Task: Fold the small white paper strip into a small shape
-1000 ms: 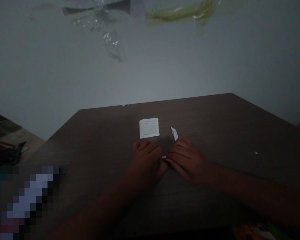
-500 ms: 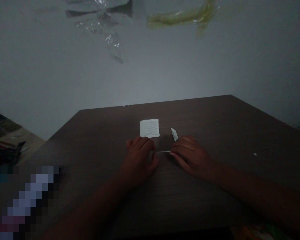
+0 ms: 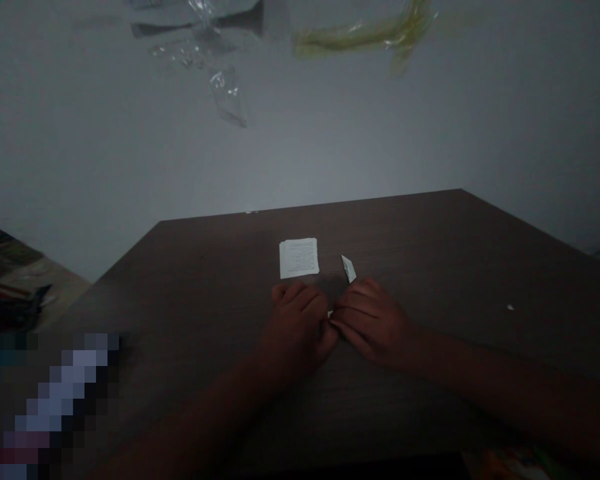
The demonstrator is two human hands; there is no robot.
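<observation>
Left hand (image 3: 296, 327) and right hand (image 3: 373, 325) curled, fingertips meeting at paper strip (image 3: 330, 314), mostly hidden; grip unclear. Printed paper square (image 3: 299, 258) on dark table (image 3: 430, 267), text too small to read; folded paper scrap (image 3: 349, 269) beside.

This is looking like a room in a home rather than a lab or workshop, though nothing fully settles it. The left hand (image 3: 295, 327) and right hand (image 3: 375, 323) are working on a dark wood-grain bench (image 3: 420, 247) that is standing before a plain grey wall (image 3: 300, 147). Crumpled clear plastic wrapping (image 3: 227, 97) and a yellow-green plastic strip (image 3: 365, 37) are showing at the top of the view. At the far left, a tan floor (image 3: 45, 273) is showing, with a red-and-black item (image 3: 10, 305) lying there. Dim light is filling the room.
</observation>
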